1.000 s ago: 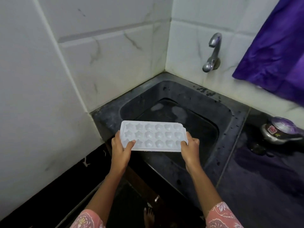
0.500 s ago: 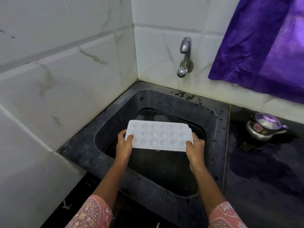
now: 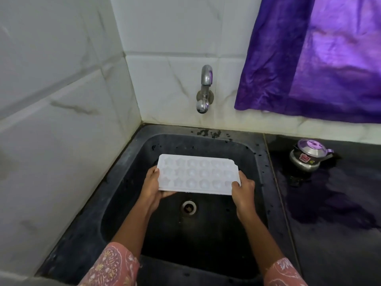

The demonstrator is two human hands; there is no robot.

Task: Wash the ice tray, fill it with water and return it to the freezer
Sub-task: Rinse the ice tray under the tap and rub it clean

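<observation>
Both hands, left hand (image 3: 152, 187) and right hand (image 3: 243, 189), I see closed on the 2 short ends of the white ice tray (image 3: 198, 174), above the black sink (image 3: 127, 195).

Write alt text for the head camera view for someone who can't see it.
Two hands, left hand and right hand, hold a white ice tray level over a black sink, below a wall tap. A small steel pot sits on the counter at right.

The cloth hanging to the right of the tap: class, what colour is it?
The cloth is shiny purple, seen best in the head view.
</observation>
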